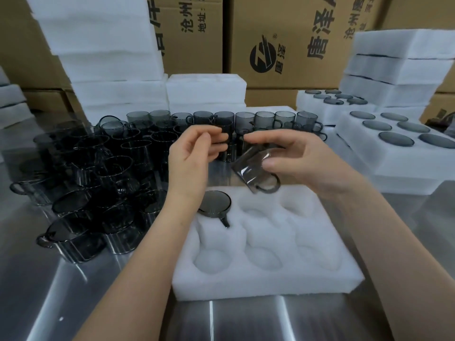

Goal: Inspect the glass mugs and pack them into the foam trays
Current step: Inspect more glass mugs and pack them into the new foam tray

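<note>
A steel desk (73,291) fills the near view, with cardboard boxes (283,33) and tall foam stacks (103,45) along the far side. On the right sit filled trays (369,153), dark mugs seated in their pockets. A large crowd of loose mugs (98,168) covers the left and far middle of the desk.

Nearest the person lies the foam tray (246,284) being packed. One packed mug (214,201) sits in its far left pocket, handle pointing to the near side; the other pockets are bare.

The right hand (302,161) grips the held mug (253,173) above the tray's far edge. This mug is tilted, its long axis slanting from far left down to near right, handle low on the near side. The left hand (192,153) hovers just left of it, fingers loosely curled with nothing seen between them and the thumb.

The empty pocket (257,207) beside the packed mug lies just below the held mug, so the right hand is the nearer one; the mug likely needs righting before it goes down.
</note>
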The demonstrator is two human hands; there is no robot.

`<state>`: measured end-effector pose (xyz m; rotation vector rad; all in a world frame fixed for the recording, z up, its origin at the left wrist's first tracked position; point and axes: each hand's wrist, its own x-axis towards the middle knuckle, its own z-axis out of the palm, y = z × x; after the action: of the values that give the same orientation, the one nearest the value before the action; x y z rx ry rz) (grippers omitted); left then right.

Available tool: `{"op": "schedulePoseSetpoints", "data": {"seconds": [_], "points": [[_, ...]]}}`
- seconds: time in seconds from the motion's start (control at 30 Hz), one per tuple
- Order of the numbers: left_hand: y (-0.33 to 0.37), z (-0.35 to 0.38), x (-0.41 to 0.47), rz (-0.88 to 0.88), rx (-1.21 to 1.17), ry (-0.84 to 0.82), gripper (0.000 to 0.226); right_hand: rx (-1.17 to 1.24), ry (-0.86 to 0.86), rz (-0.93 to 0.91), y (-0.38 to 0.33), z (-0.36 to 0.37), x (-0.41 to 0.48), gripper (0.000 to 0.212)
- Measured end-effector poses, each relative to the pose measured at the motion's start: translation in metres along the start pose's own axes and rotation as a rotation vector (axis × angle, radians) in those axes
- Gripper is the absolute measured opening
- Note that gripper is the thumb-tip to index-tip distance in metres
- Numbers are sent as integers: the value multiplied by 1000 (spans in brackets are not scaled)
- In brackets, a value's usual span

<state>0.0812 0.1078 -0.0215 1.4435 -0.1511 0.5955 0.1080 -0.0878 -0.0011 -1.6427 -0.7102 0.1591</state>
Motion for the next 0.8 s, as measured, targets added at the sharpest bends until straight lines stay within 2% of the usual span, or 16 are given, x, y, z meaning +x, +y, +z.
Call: {"op": "schedulePoseSetpoints", "data": {"seconds": [0.1, 0.17, 0.47, 0.6, 0.8], "points": [[-6, -1, 5, -153, 135, -4, 27, -207, -118, -56, -9, 0, -14, 42], [-9, -1, 6, -184, 183, -33, 29, -362, -148, -47, -12, 1, -20, 45], [-14, -1, 7, -202, 311, -112, 37, -678, -201, -42, -23, 17, -25, 51], [-15, -2, 6, -193, 335, -123, 35, -843, -281, -8, -20, 24, -24, 50], [-13, 0, 6, -194, 367, -128, 33, -933, -354, 6, -9, 32, -30, 48]]}}
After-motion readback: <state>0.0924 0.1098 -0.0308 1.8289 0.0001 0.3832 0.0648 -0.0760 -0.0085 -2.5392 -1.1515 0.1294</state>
